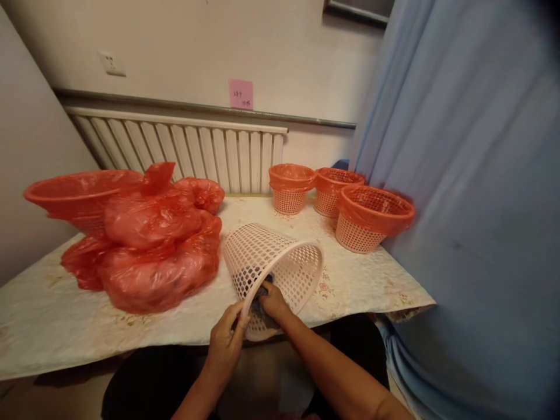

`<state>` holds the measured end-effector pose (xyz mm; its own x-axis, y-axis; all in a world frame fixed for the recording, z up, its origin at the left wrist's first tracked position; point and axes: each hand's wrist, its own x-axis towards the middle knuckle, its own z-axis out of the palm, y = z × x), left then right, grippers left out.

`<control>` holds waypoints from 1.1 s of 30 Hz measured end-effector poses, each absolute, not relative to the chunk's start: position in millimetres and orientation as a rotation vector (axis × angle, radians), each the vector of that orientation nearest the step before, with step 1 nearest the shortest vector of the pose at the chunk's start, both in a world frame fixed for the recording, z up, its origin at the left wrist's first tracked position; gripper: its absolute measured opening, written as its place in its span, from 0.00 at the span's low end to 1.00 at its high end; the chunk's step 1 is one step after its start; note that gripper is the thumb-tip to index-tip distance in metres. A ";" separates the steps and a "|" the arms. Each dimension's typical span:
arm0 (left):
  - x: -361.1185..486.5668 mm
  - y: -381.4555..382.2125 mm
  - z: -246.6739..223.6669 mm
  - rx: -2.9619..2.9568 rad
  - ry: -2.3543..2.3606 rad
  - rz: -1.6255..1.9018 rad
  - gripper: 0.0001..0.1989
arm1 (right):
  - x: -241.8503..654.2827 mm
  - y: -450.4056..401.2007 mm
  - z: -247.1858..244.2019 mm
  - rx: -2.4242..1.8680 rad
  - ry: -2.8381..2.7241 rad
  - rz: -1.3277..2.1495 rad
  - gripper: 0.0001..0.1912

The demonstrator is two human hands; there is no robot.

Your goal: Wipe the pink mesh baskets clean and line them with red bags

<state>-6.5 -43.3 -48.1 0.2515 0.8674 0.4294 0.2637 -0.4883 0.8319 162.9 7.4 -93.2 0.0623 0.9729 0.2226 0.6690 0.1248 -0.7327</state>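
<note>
Currently the pale basket (258, 251) is tipped on its side at the near edge of the table (306, 303), its open mouth facing the person & angled to the R, base pointing away toward the back L. L hand (226, 335) is clamped on the near L part of its rim, thumb one side, fingers the other. R hand (275, 302) reaches in thru the mouth, closed on a dark cloth (263, 318) that's bunched against the inner wall; some fingertips hidden by cloth, so exact grip hard to see. Both hands close together, R one just beside L one but deeper in

L side of table: a pile of red plastic bags (161, 280), shiny & bulging, contents too veiled to ID, w/ a wide red-rimmed container (83, 189) behind at the far L. Pile sits near the pale basket's base end

Back R: 3 smaller upright baskets w/ red liners folded over rims, i.e. a back L one (290, 201), a middle one (326, 203) & a front R one (356, 236), the last nearest the blue curtain (459, 204). Table has a pale floral cover. Bg: white radiator (175, 140) below a wall pipe, pink note (241, 94) w/ handwriting, socket (112, 64) upper L
</note>
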 end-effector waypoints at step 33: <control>-5.9 -49.7 -52.0 1.834 1.135 1.243 0.17 | 174.3 -14.9 -138.2 -1.872 -1.894 0.047 0.26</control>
